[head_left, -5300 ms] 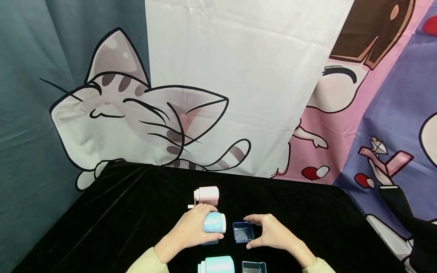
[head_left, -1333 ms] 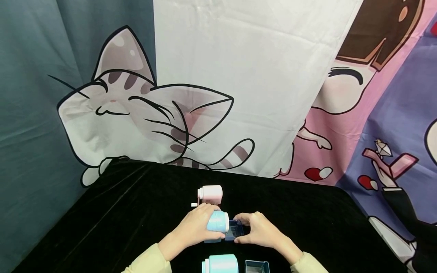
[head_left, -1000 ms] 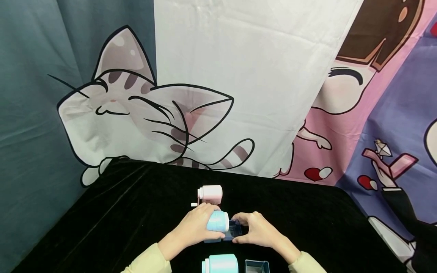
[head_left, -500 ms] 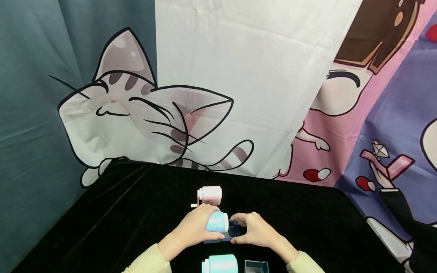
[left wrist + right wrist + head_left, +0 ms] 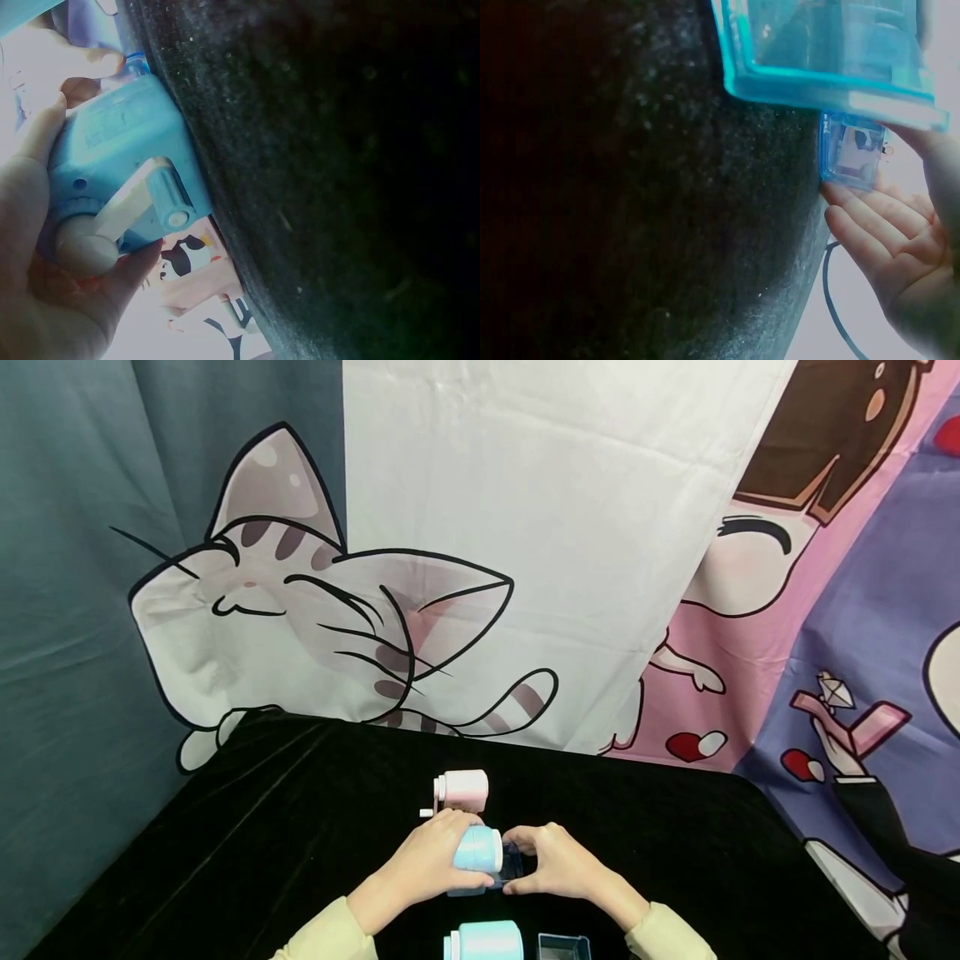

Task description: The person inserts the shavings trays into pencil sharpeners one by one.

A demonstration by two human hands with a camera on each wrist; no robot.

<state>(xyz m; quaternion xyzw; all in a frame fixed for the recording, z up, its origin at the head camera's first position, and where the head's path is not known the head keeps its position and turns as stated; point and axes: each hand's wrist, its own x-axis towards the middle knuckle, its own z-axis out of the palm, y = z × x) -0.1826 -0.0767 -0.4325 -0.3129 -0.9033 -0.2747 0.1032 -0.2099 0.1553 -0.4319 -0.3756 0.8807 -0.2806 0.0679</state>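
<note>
My left hand [image 5: 420,864] grips a blue hand-crank pencil sharpener [image 5: 476,850] lying on the black cloth. Its white crank [image 5: 124,199] with a blue knob shows in the left wrist view. Against the sharpener's right side is a clear dark-blue shavings drawer [image 5: 513,862], which my right hand [image 5: 558,864] pinches between thumb and fingers. The drawer's left end is hidden by the sharpener, and a short length shows in front of my right fingertips. In the right wrist view the drawer [image 5: 853,150] sits at the fingertips.
Behind my left hand stands a pink sharpener [image 5: 462,789]. Nearer to me are a turquoise sharpener [image 5: 486,941] and a second clear drawer [image 5: 564,946], both cut by the frame's bottom edge. A printed cloth [image 5: 525,527] hangs at the back of the table.
My right hand has moved left with the drawer, from a gap beside the blue sharpener to against it, and less of the drawer shows. My left hand keeps its grip.
</note>
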